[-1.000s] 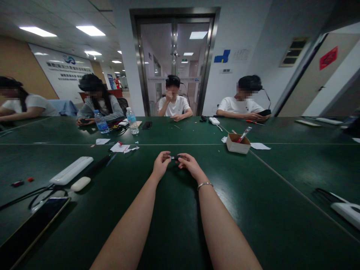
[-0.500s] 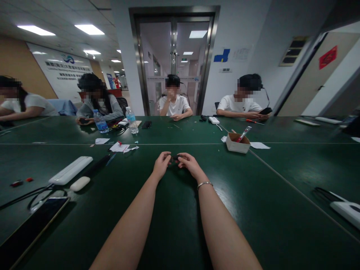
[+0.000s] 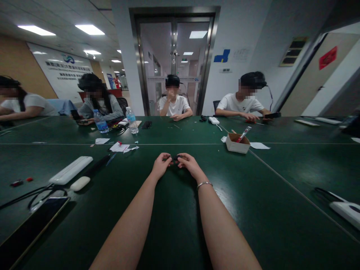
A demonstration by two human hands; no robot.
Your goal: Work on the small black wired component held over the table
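Observation:
Both my arms reach forward over the dark green table (image 3: pixel 174 210). Between my fingertips is a small black object (image 3: pixel 176 158), too small to make out exactly. My right hand (image 3: pixel 189 162), below a silver bracelet (image 3: pixel 204 184), pinches it from the right side. My left hand (image 3: pixel 162 165) is closed at its left end, the fingertips pressed together; what they hold, if anything, is too small to tell. The two hands are a short gap apart, just above the tabletop.
A small box (image 3: pixel 237 145) with a red-labelled tool stands ahead to the right. Left lie a white power bank (image 3: pixel 71 170), a white oval case (image 3: pixel 80 184), cables and a phone (image 3: pixel 33 225). Two bottles (image 3: pixel 131 120) and torn paper (image 3: pixel 119 147) are further off. Several people sit opposite.
My left hand has shifted slightly left and down; my right hand is nearly still. The person at the right has lowered a hand to the table, and the dark object there has moved right.

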